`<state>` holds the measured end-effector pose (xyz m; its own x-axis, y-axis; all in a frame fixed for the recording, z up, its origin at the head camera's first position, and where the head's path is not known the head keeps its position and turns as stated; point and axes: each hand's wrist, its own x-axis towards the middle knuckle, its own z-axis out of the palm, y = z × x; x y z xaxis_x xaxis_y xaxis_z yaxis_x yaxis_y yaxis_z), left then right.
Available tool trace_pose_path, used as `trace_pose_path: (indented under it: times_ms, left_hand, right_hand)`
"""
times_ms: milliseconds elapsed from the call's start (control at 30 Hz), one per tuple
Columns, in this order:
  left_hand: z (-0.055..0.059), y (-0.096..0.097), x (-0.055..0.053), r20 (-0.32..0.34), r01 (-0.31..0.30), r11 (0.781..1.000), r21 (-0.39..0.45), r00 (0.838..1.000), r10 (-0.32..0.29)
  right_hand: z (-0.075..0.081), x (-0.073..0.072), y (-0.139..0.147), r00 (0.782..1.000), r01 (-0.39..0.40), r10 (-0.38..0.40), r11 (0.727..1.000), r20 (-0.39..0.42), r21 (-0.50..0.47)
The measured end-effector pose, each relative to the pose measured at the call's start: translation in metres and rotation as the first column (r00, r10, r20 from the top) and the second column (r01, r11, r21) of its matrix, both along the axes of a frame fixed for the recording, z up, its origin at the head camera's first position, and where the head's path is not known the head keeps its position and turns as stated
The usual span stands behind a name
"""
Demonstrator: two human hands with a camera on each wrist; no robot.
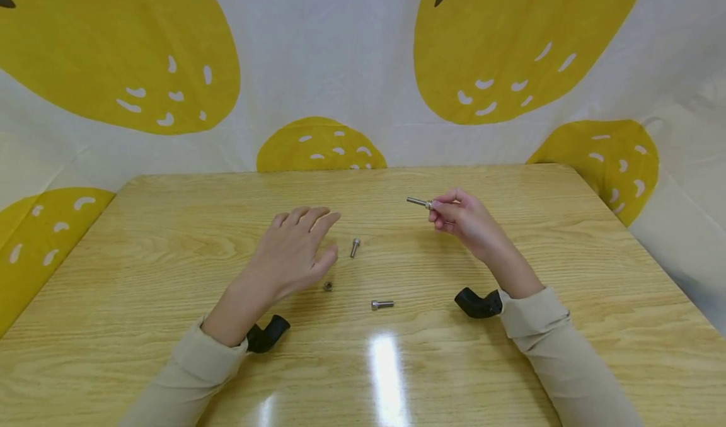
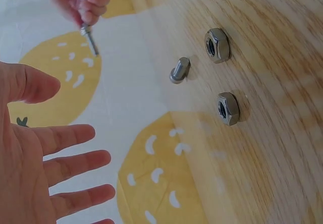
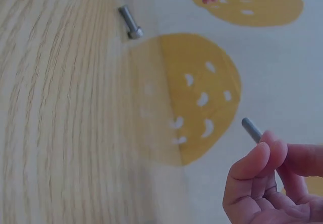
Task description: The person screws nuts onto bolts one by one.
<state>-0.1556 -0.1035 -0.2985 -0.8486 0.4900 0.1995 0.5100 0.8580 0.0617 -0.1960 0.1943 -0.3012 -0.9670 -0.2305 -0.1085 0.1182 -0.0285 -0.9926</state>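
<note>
Above the right half of the table, my right hand pinches a silver bolt between thumb and fingertips. Its bare shank points left, and the grip partly covers its other end. My left hand hovers over the table with fingers spread and holds nothing. Just right of its fingers lies a short socket-head bolt, with a hex nut below the thumb. Two hex nuts, a nearer nut and another nut, show in the left wrist view. A second loose bolt lies between the hands, closer to me.
The wood-grain table ends at a white cloth with yellow fruit prints, hung behind it. A black curved piece sits at each wrist, the left piece and the right piece. Light glares off the table front.
</note>
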Motion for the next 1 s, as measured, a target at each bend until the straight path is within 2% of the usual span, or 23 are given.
trace_pose_path:
  times_ms: [267, 567, 1000]
  left_hand:
    - [0.001, 0.001, 0.0, 0.009, -0.005, 1.0, -0.02, 1.0, 0.005]
    - [0.003, 0.001, 0.001, 0.034, -0.01, 0.999, -0.05, 0.999, 0.011]
    - [0.004, 0.0, 0.001, 0.055, -0.019, 0.999, -0.048, 0.998, 0.021]
  right_hand:
    - [-0.017, -0.012, 0.022, 0.995, 0.026, -0.032, 0.997, 0.093, 0.073]
    - [-0.029, -0.021, 0.037, 0.985, 0.011, -0.032, 0.992, 0.167, 0.126]
    - [-0.037, -0.025, 0.047, 0.979, -0.052, 0.01, 0.978, 0.206, 0.2]
